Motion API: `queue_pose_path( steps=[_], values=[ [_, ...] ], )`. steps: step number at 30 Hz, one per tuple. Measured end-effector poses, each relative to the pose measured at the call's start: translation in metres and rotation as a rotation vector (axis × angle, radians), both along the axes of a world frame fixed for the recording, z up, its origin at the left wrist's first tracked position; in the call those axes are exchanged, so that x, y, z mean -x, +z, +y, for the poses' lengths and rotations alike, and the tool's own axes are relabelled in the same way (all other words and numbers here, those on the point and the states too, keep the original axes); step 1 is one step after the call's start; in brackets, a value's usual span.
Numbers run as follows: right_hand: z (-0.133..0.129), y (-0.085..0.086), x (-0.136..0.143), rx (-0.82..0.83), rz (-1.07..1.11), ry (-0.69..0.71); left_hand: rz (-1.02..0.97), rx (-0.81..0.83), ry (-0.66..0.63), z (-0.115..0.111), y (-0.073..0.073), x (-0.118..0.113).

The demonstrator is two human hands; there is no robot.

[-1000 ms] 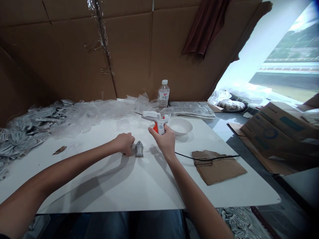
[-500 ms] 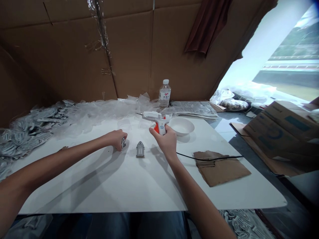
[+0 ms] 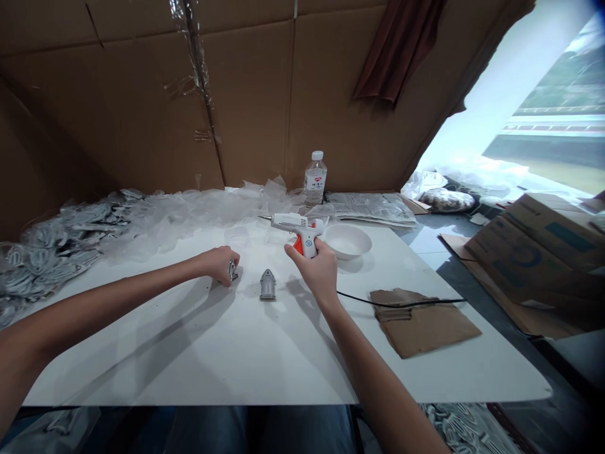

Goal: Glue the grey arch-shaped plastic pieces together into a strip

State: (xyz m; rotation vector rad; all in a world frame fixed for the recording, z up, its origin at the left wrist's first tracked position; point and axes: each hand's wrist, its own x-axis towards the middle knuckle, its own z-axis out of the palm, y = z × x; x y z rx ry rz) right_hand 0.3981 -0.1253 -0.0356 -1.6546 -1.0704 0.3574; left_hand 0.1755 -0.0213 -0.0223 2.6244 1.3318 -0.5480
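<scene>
My right hand (image 3: 316, 263) is wrapped round the handle of a white hot glue gun (image 3: 290, 221) with an orange trigger, its metal nozzle pointing left. The gun is held above the table. My left hand (image 3: 221, 265) is closed on a small grey plastic part (image 3: 232, 271), mostly covered by the fingers, just over the table. Between the two hands a grey arch-shaped plastic part (image 3: 267, 285) with a pointed top lies on the white table (image 3: 208, 366).
A white bowl (image 3: 348, 242) sits behind my right hand, with a water bottle (image 3: 315, 179) farther back. Clear plastic film (image 3: 189, 214) and heaped grey parts (image 3: 75, 233) line the back left. Torn cardboard (image 3: 425, 328) lies under the black cord (image 3: 401, 305) on the right.
The whole view has shifted slightly. Both hands keep their holds, and the grey part in my left hand is turned a little.
</scene>
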Motion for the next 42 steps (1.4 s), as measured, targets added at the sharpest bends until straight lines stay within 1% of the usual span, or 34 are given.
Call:
queue_pose_path(
  steps=[3,7,10,13,17,20,23,26,28,32,36,39,42],
  values=[
    [0.001,0.0,-0.002,-0.005,0.01,-0.002,-0.033,0.003,-0.061,0.005,-0.001,-0.009],
    [0.003,-0.001,-0.008,-0.014,0.027,-0.019,-0.085,-0.013,-0.19,0.019,0.0,-0.034],
    [0.004,-0.001,-0.012,-0.03,0.037,-0.027,-0.095,-0.036,-0.275,0.039,0.002,-0.055],
    [0.004,0.0,-0.014,-0.036,0.052,-0.033,-0.067,-0.036,-0.332,0.065,0.003,-0.071],
    [0.002,0.001,-0.015,-0.024,0.055,-0.055,-0.004,-0.01,-0.367,0.098,0.002,-0.081],
    [0.003,0.001,-0.016,-0.028,0.047,-0.056,0.035,0.012,-0.368,0.111,0.001,-0.083],
    [0.004,-0.002,-0.017,-0.042,0.029,-0.057,0.061,0.028,-0.347,0.114,0.003,-0.084],
    [0.005,-0.004,-0.018,-0.038,0.027,-0.061,0.079,0.04,-0.293,0.113,0.009,-0.085],
    [0.005,-0.005,-0.018,-0.032,0.031,-0.061,0.096,0.049,-0.233,0.113,0.013,-0.086],
    [0.005,-0.005,-0.018,-0.017,0.037,-0.055,0.15,0.101,-0.068,0.115,0.019,-0.092],
    [0.004,-0.003,-0.017,0.004,0.045,-0.052,0.19,0.172,0.058,0.116,0.021,-0.1],
    [0.003,-0.002,-0.016,0.02,0.055,-0.053,0.204,0.194,0.1,0.116,0.02,-0.107],
    [0.003,-0.002,-0.016,0.023,0.06,-0.051,0.215,0.175,0.126,0.114,0.016,-0.112]
  ],
)
